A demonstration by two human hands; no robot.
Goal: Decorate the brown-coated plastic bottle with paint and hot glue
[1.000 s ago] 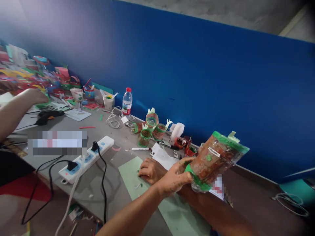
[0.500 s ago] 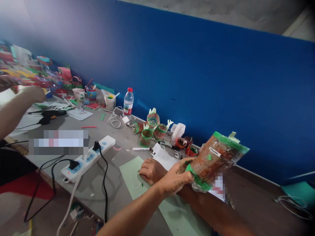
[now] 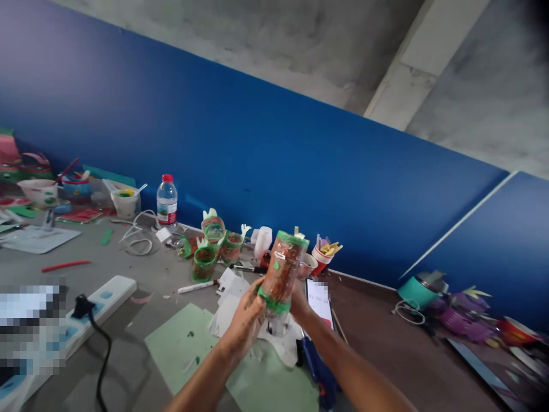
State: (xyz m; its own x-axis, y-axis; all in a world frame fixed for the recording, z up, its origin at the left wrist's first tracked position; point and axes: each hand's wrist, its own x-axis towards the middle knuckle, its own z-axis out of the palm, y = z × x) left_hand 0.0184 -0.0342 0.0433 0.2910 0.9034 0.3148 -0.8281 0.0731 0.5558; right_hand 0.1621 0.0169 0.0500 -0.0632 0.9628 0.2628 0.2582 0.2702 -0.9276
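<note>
The painted container [image 3: 283, 269] looks like clear plastic, glossy, under uneven brown and green paint. To its left, the power strip [image 3: 77, 335] is of smooth white plastic. Below it is matt green paper [image 3: 274, 380]; behind, a smooth blue wall [image 3: 300, 160] with soft shine.

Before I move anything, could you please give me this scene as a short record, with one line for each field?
Left hand: grips the brown-and-green container near its lower end
Right hand: mostly hidden behind the container; its grip cannot be told
Container pose: tilted, top leaning to the right of the view
Below the hands: white paper and pale green paper
Toward the wall: small brown-and-green cups, red-capped bottle
View's left side: power strip
</note>
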